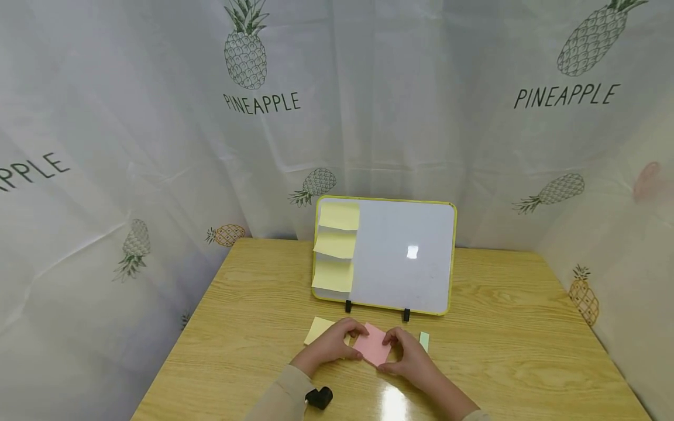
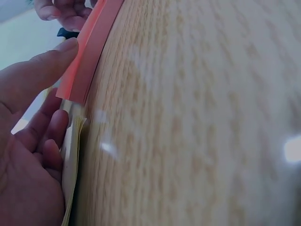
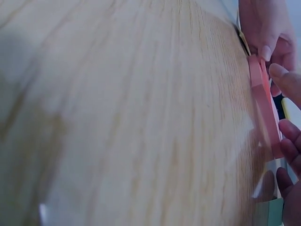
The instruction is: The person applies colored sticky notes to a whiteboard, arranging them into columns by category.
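I have the pink pad (image 1: 375, 347) between my two hands, in front of the whiteboard (image 1: 405, 251), at the table's (image 1: 526, 327) surface or just above it; I can't tell which. My left hand (image 1: 336, 341) pinches its left side, index finger at the far corner and thumb at the near edge, the two parted by the pad's width, the other fingers loosely bent beneath. My right hand (image 1: 412, 355) grips the opposite side the same way, thumb and index curved into an open ring with the pad at their tips. A yellow pad (image 1: 316, 330) lies on the table beside my left hand, partly hidden behind it, and a narrow green pad (image 1: 424, 340) lies just past my right. The whiteboard, yellow-rimmed, leans back on black feet (image 1: 406, 315), with three yellow notes (image 1: 339, 216) stuck in a column down its left side, their lower edges lifting a little. A black object (image 1: 319, 398) sits by my left sleeve (image 1: 284, 389). Behind everything hangs a pale curtain (image 1: 395, 128) printed with pineapples.
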The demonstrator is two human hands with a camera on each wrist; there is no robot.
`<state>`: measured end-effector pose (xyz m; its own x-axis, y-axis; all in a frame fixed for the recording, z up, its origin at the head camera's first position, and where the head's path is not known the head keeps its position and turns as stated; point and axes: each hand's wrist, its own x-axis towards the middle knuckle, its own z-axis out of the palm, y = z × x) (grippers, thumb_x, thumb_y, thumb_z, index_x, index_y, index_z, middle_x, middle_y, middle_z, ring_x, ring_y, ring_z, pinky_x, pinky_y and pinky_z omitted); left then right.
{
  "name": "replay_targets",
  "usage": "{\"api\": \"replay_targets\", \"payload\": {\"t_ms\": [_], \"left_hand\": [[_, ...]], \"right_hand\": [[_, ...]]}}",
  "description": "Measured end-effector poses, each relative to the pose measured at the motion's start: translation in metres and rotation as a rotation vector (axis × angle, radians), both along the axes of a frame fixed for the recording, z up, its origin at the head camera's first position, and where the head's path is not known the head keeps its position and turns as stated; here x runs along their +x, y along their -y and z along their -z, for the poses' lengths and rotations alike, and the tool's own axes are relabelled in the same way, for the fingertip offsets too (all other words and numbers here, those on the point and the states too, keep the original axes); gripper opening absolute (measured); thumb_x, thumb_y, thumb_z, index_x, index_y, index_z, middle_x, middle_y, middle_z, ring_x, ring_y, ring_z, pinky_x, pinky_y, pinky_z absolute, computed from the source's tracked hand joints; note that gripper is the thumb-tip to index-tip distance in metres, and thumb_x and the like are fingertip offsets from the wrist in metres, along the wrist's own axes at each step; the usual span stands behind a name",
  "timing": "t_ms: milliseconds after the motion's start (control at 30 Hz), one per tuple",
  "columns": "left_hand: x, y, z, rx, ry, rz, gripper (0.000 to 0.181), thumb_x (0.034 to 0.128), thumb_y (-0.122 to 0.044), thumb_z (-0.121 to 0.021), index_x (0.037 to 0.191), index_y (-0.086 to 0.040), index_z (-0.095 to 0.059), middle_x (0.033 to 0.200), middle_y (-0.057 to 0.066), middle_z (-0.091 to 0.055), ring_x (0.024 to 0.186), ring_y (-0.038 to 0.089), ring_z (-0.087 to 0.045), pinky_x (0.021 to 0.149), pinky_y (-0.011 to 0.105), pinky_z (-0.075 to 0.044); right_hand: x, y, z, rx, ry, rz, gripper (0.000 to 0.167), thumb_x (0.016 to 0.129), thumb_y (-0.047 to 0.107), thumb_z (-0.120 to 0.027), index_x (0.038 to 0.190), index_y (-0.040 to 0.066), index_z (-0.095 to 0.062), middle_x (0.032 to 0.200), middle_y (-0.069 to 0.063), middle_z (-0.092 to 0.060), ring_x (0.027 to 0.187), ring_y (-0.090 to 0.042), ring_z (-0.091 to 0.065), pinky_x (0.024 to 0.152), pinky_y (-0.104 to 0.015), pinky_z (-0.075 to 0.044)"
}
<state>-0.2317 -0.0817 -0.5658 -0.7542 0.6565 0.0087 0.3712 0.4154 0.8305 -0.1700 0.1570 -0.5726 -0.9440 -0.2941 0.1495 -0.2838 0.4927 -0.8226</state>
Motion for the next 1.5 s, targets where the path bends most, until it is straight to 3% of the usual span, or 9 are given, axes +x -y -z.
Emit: {"api": "replay_targets", "payload": {"t_ms": [233,367,533,667,933,1133,1267,1500], "left_hand": [[0.001,0.001,-0.002,0.032,0.018,-0.014,0.032,0.0872,-0.019,-0.076,0.117,-0.015,-0.066,0.11,-0.008,-0.059,0.096,0.01,-0.051,0.089,0.029,-0.042],[0.001,0.0,-0.004,0.054,0.037,-0.023,0.028,0.0905,-0.022,-0.072,0.116,-0.014,-0.066,0.107,-0.006,-0.06,0.094,0.011,-0.052,0.087,0.029,-0.042],[0.0,-0.002,-0.003,0.065,0.054,-0.037,0.028,0.09,-0.022,-0.073,0.116,-0.013,-0.067,0.105,-0.007,-0.06,0.092,0.01,-0.052,0.085,0.028,-0.043],[0.0,-0.003,-0.001,0.064,0.071,-0.06,0.031,0.0865,-0.021,-0.076,0.115,-0.015,-0.067,0.105,-0.01,-0.06,0.091,0.008,-0.052,0.083,0.028,-0.043],[0.0,-0.009,0.003,0.013,-0.015,-0.116,0.038,0.0821,-0.008,-0.079,0.117,-0.012,-0.065,0.092,-0.007,-0.051,0.085,0.009,-0.047,0.077,0.027,-0.041],[0.001,-0.01,0.004,0.002,-0.041,-0.123,0.032,0.0809,-0.006,-0.08,0.105,-0.01,-0.059,0.09,-0.003,-0.046,0.085,0.011,-0.044,0.074,0.028,-0.038],[0.001,-0.011,0.004,0.007,-0.042,-0.13,0.041,0.0804,-0.004,-0.08,0.114,-0.007,-0.057,0.093,-0.003,-0.045,0.086,0.012,-0.043,0.075,0.028,-0.038],[0.001,-0.013,0.003,-0.02,0.027,-0.165,0.066,0.0804,-0.004,-0.08,0.138,-0.008,-0.048,0.099,-0.001,-0.05,0.088,0.013,-0.044,0.076,0.029,-0.039]], "right_hand": [[0.0,0.001,-0.003,0.037,-0.065,-0.029,0.053,0.067,0.032,-0.091,0.103,0.012,-0.058,0.102,0.002,-0.056,0.092,-0.016,-0.051,0.081,-0.031,-0.043],[0.0,0.002,-0.003,0.059,-0.082,-0.014,0.043,0.072,0.027,-0.088,0.101,0.015,-0.059,0.099,0.004,-0.057,0.09,-0.014,-0.051,0.079,-0.031,-0.042],[-0.003,0.003,-0.005,0.009,-0.019,0.043,0.025,0.081,0.017,-0.081,0.096,0.016,-0.061,0.09,0.006,-0.059,0.082,-0.011,-0.054,0.073,-0.028,-0.046],[-0.006,0.004,-0.005,-0.044,0.03,0.113,0.021,0.084,0.009,-0.077,0.097,0.015,-0.062,0.085,0.007,-0.062,0.078,-0.008,-0.057,0.07,-0.027,-0.048],[-0.01,0.009,-0.008,-0.158,0.049,0.219,0.026,0.082,-0.003,-0.075,0.104,0.007,-0.065,0.081,0.002,-0.061,0.073,-0.012,-0.056,0.066,-0.026,-0.049],[-0.016,0.011,-0.01,-0.224,0.071,0.296,0.028,0.081,-0.007,-0.074,0.106,0.004,-0.066,0.081,-0.002,-0.06,0.073,-0.014,-0.057,0.065,-0.025,-0.05],[-0.018,0.011,-0.01,-0.255,0.086,0.325,0.03,0.082,-0.008,-0.073,0.107,0.004,-0.065,0.082,-0.005,-0.058,0.074,-0.016,-0.056,0.065,-0.025,-0.049],[-0.024,0.012,-0.008,-0.32,0.102,0.361,0.031,0.081,-0.012,-0.072,0.106,0.001,-0.058,0.081,-0.008,-0.063,0.073,-0.016,-0.057,0.062,-0.025,-0.049]]}}
